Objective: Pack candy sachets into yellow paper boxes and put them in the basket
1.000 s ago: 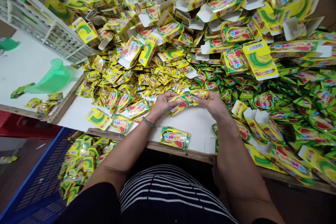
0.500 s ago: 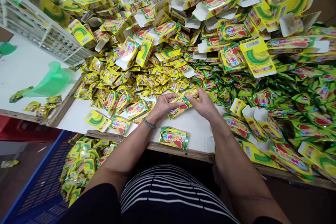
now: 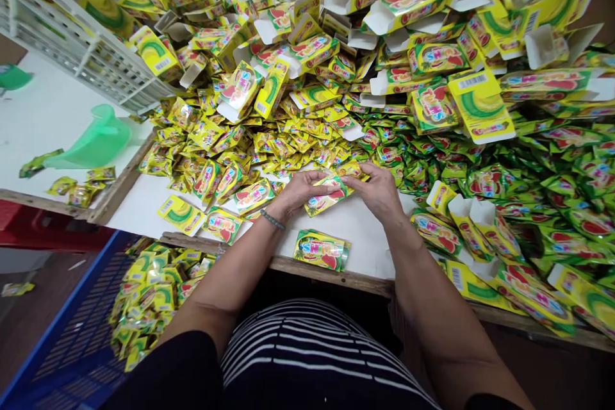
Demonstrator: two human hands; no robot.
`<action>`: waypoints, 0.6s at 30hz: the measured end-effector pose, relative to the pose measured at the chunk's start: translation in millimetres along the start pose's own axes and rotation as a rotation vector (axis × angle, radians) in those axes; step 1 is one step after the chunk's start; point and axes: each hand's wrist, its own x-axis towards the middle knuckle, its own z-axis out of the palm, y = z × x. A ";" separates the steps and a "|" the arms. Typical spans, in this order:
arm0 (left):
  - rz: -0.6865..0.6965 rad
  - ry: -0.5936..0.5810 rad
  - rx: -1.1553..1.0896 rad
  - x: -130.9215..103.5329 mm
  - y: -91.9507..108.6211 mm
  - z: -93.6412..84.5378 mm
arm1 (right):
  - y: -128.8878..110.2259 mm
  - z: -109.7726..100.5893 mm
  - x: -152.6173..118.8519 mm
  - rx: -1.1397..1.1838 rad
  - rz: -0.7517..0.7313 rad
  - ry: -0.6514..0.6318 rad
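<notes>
My left hand (image 3: 302, 192) is closed around a small yellow and green candy box (image 3: 323, 202) printed with fruit, tilted above the white tabletop. At the box's right end, my right hand (image 3: 380, 192) pinches a yellow candy sachet (image 3: 352, 170); whether part of it is inside the box cannot be made out, as fingers cover that end. Below the hands, a separate candy box (image 3: 321, 250) lies flat by the table's front edge. Yellow sachets (image 3: 283, 146) are heaped just beyond my hands, and green sachets (image 3: 485, 180) spread to the right.
Open, unfilled-looking boxes (image 3: 403, 9) are piled high at the back. A white plastic crate (image 3: 81, 54) leans at the left, near a green scoop (image 3: 98, 141). Down at the left, a blue crate (image 3: 67, 314) holds many boxes. A wooden strip (image 3: 336, 277) edges the table.
The view has shifted slightly. Both hands stay together at the box, with the right fingers moved a little at its end and the sachet still there.
</notes>
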 end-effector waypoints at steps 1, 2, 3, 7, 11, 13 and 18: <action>0.009 0.016 -0.020 -0.2 0.3 0.8 | -0.5 -1.1 -0.9 0.059 0.027 -0.039; 0.024 0.033 -0.038 -0.5 0.6 1.6 | -0.5 -2.4 -1.5 0.125 0.046 -0.066; 0.044 0.046 -0.052 -0.6 0.9 2.1 | 0.1 -3.4 -1.9 0.182 0.057 -0.072; 0.088 0.050 -0.046 -0.9 2.0 2.0 | 4.5 -4.0 -1.4 0.127 0.050 0.058; 0.097 0.024 -0.048 -0.7 0.9 2.2 | 6.5 2.4 -2.0 -0.088 -0.035 0.132; 0.106 0.019 -0.069 -0.9 -0.2 4.0 | 5.8 7.6 -4.0 -0.125 -0.048 0.136; 0.117 0.060 -0.130 -1.2 -2.4 9.5 | -0.9 18.9 -10.8 -0.085 -0.007 0.013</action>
